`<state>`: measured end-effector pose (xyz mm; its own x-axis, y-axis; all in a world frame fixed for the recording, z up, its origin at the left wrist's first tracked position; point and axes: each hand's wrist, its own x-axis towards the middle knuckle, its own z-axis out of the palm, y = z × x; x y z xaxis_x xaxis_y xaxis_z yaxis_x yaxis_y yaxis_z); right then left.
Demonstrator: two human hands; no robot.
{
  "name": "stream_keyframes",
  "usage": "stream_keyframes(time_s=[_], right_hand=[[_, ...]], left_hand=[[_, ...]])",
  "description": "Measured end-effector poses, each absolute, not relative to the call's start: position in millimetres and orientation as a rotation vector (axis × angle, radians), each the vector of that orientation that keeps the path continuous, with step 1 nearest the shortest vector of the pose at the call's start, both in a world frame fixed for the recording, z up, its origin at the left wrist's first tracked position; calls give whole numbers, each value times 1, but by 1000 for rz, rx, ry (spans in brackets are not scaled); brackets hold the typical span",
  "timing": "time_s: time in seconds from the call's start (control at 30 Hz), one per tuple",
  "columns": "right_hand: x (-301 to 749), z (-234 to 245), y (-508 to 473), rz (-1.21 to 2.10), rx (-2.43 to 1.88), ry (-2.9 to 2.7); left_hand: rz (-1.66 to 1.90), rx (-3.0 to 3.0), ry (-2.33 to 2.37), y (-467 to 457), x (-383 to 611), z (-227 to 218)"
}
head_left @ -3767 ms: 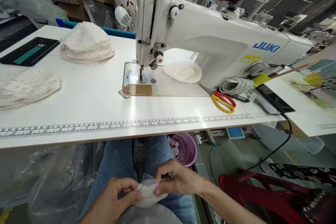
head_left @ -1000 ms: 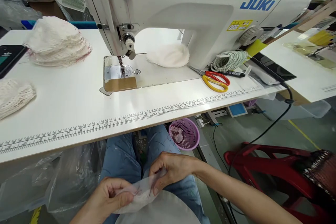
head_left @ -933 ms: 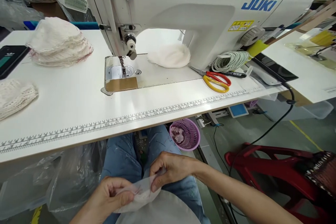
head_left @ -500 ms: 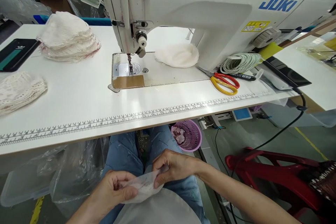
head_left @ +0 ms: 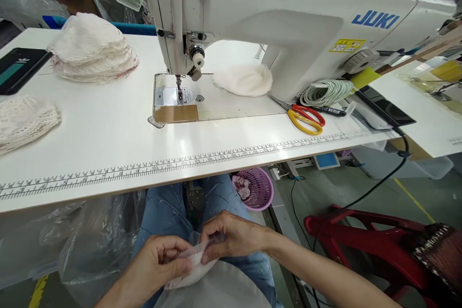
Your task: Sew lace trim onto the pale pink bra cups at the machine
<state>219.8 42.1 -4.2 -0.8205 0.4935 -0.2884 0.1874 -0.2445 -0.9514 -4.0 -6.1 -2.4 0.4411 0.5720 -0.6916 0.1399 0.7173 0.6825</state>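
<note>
Above my lap, a small white fabric piece (head_left: 190, 272) with a sheer edge is stretched between both hands. My left hand (head_left: 164, 262) pinches its left end between thumb and fingers. Close beside it, my right hand (head_left: 227, 236) grips the upper right part, thumb in front. The fingers hide much of the fabric. On the table ahead stands a white sewing machine (head_left: 274, 9), its needle over the metal plate (head_left: 173, 96). A white oval fabric piece (head_left: 245, 80) lies on the machine bed, right of the needle.
Stacked white fabric pieces (head_left: 92, 48) and a lacy white pile (head_left: 27, 122) sit on the left, near a black phone (head_left: 21, 70). Scissors (head_left: 305, 120) and a coiled cord (head_left: 327, 92) lie right. Below are a purple basket (head_left: 265, 192) and a red stool (head_left: 361, 245).
Both hands have drawn closer together, the right moving left. The fabric between them is more bunched, and its white seam shows more. The view has shifted slightly.
</note>
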Motion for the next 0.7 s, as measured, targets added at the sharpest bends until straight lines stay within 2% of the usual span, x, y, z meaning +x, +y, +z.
stream_keyframes(time_s=[0.2, 0.33, 0.4, 0.57, 0.7], right_hand=[[220, -4, 41, 2259, -864, -1680], [224, 0, 44, 2176, -935, -1820], [221, 4, 43, 1993, -1046, -1979], [190, 3, 18, 1173, -1201, -2201], [163, -9, 1, 929, -1074, -2185]], left_hand=[[352, 754, 1092, -11, -8, -10], [292, 930, 1103, -12, -8, -6], [256, 1033, 1181, -12, -9, -5], [397, 899, 1273, -9, -7, -9], [663, 742, 1206, -9, -3, -8]])
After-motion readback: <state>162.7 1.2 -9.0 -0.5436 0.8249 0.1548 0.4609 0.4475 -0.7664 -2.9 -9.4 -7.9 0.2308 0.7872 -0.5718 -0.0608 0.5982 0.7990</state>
